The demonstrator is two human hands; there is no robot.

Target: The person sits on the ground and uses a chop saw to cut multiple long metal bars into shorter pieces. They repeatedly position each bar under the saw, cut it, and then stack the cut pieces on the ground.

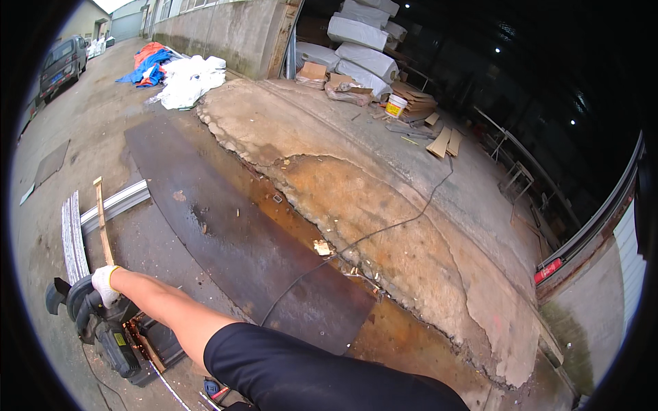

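At the left, my right hand (105, 286) in a white knit glove grips the handle of a black cut-off saw (118, 349). Orange sparks (134, 331) fly beside the saw's motor housing. A thin light-coloured strip (169, 386) runs from the saw base toward the bottom edge. Beyond the hand lie a narrow wooden strip (103, 226), ribbed silvery-white profiles (75, 234) and a white channel section (118, 204). My left hand is out of view. Below my forearm, a blue-and-black tape measure (211, 386) rests by a red-handled item (221, 393).
A dark steel sheet (241, 241) covers wet ground beside a broken concrete edge (308, 216). A black cable (380, 231) crosses both. White and blue-orange sheeting (190, 77), wrapped bales (365, 56), a bucket (396, 105), a red cylinder (548, 271) and a parked van (64, 64) stand farther off.
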